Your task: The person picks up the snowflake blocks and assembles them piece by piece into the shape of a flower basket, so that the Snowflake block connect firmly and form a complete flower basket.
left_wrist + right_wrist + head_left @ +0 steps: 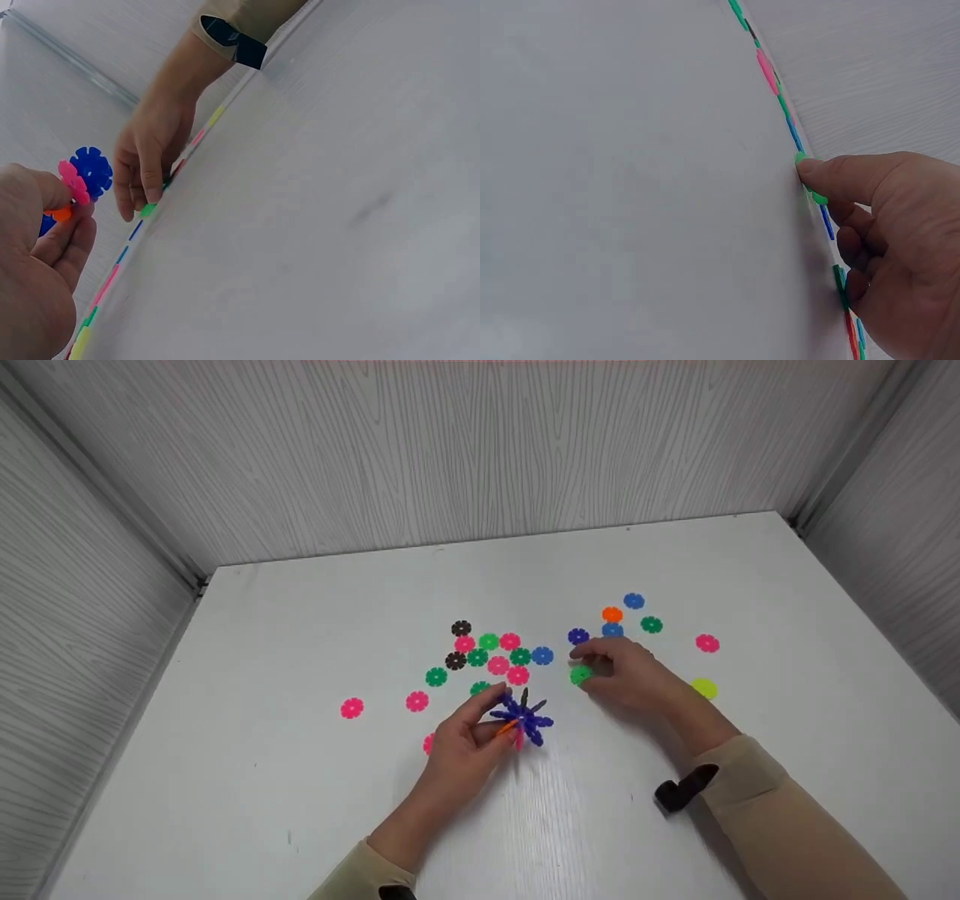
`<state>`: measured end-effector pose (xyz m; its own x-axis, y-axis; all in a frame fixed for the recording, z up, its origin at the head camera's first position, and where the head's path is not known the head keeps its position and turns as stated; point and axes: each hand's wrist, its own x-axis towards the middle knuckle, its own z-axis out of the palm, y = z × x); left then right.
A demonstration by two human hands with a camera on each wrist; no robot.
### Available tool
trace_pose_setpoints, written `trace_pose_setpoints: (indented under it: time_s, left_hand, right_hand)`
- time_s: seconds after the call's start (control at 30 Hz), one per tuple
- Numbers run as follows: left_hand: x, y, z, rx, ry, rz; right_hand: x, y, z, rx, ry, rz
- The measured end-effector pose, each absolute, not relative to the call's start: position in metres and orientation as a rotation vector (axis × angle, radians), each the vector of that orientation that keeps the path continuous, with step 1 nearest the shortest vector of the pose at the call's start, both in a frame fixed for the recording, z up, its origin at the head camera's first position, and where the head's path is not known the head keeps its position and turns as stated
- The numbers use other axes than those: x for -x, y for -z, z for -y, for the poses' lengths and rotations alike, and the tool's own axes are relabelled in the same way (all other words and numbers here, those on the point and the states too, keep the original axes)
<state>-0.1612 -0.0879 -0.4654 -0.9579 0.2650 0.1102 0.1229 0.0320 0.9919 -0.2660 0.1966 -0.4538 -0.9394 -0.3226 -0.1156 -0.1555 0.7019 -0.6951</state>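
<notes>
My left hand (461, 746) pinches a cluster of joined snowflake building discs (534, 721) between thumb and fingers. Most of that cluster is dark blue, with orange, pink and dark pieces standing out from it; in the left wrist view a pink disc (73, 182) and a blue disc (92, 172) show beyond the thumb. To its right, my right hand (626, 671) has thumb and index finger on a light green snowflake disc (580, 675), low at the tabletop. The thumb hides part of this disc in the right wrist view, where its green edge (819, 199) shows below the thumb.
Loose discs lie in a group beyond the left hand, including a black disc (461, 628) and a pink disc (517, 676). Near the right hand are an orange disc (612, 615) and a yellow disc (705, 688). Wood-grain panels (480, 450) border the white table (300, 607).
</notes>
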Motion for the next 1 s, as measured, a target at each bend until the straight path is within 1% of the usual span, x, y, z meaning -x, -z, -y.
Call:
trace_pose_setpoints:
  time_s: [0.13, 0.23, 0.5, 0.6, 0.77, 1.0]
  left_hand:
    - [0.162, 0.466, 0.087, -0.399, -2.065, -2.186]
    - [0.161, 0.467, 0.087, -0.394, -2.054, -2.188]
    - [0.159, 0.464, 0.088, -0.407, -2.023, -2.141]
    - [0.158, 0.463, 0.088, -0.422, -2.013, -2.11]
    - [0.157, 0.463, 0.09, -0.452, -1.973, -2.126]
    - [0.159, 0.465, 0.092, -0.536, -1.996, -2.071]
  right_hand:
    - [0.26, 0.454, -0.196, 0.403, 1.081, -2.702]
    - [0.254, 0.451, -0.197, 0.467, 1.153, -2.713]
    - [0.225, 0.417, -0.18, 0.688, 1.466, -2.609]
    - [0.214, 0.411, -0.17, 0.786, 1.562, -2.534]
    - [0.209, 0.413, -0.159, 0.875, 1.553, -2.613]
    - [0.209, 0.422, -0.153, 0.877, 1.562, -2.593]
